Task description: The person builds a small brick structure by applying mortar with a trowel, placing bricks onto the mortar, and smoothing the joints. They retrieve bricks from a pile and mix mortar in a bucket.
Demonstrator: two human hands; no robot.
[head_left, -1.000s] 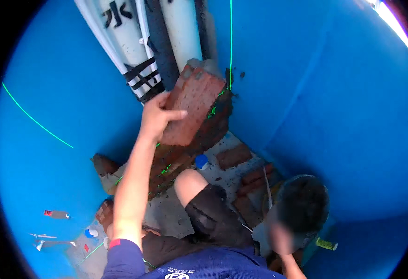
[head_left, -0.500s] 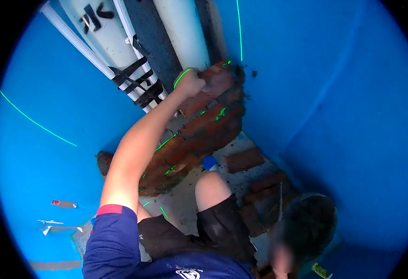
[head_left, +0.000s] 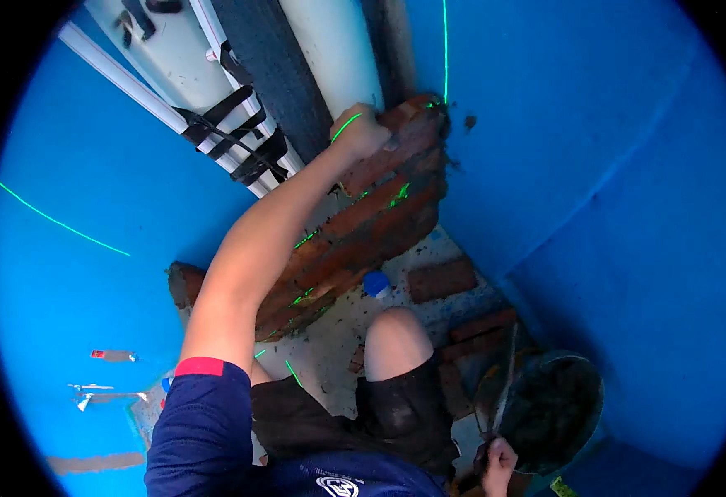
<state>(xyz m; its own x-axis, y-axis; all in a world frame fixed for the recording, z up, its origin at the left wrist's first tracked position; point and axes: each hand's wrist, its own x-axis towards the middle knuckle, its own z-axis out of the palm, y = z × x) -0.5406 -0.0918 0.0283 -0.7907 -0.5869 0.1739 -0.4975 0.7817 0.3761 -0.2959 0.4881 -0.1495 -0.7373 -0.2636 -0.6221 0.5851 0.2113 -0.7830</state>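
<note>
Left hand [head_left: 361,131] is clamped on the upper end of a red brick [head_left: 408,137], with the thumb laid against the near face and the other fingers mostly hidden behind it. The brick is seated along the top of a low brick wall [head_left: 354,240], above the middle of the frame, just beside the foot of a white pipe [head_left: 330,50]. At the lower right, the right hand [head_left: 499,458] is closed around what looks like the handle of a trowel [head_left: 493,402], held beside a bucket [head_left: 602,398] with dark mortar [head_left: 557,414] in it; the handle itself is partly covered by the fingers.

By its look, the brick is to be judged heavy for one hand, fully rigid and rough, so little slipping is expected on dry faces; where wet mortar is smeared, the grip may be made slick. Corners and edges could be chipped by a knock. A hold is best taken across its narrow width near the middle, with the thumb and fingers on opposite faces, so that the weight is balanced and the fingertips are kept clear of the mortared underside and the pipe behind.
</note>
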